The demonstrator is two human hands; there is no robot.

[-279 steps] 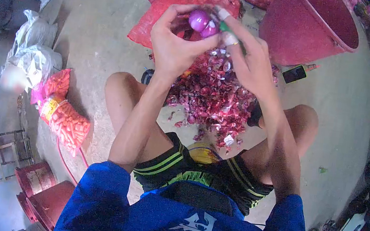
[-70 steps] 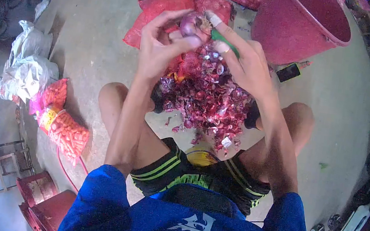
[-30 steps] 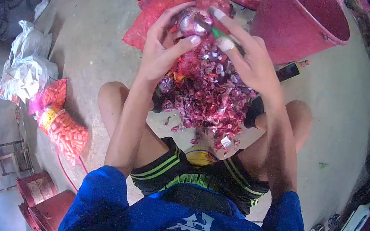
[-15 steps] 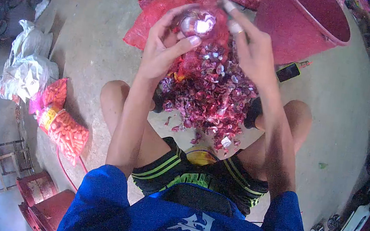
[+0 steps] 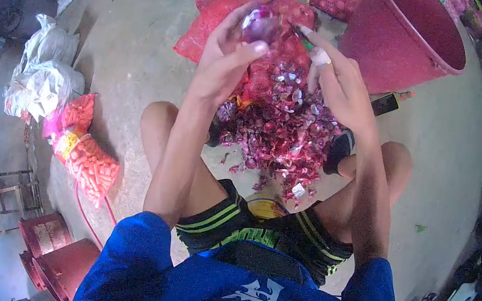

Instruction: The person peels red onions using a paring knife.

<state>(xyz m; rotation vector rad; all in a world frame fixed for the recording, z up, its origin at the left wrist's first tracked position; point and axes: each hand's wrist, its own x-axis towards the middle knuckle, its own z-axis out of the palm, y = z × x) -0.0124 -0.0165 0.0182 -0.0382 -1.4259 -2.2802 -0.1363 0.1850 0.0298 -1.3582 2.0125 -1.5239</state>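
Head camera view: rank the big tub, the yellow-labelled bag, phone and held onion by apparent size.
1. Tub
2. Yellow-labelled bag
Onion and phone look smallest; the onion's nearness to the camera makes their order unsure.

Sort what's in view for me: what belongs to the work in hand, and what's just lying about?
In the work:
- onion, in the left hand
- green-handled knife, in the right hand
- heap of skins
- net sacks, probably
- tub, perhaps; contents unseen

Lying about, it seems:
- phone
- orange-red bag
- white sacks
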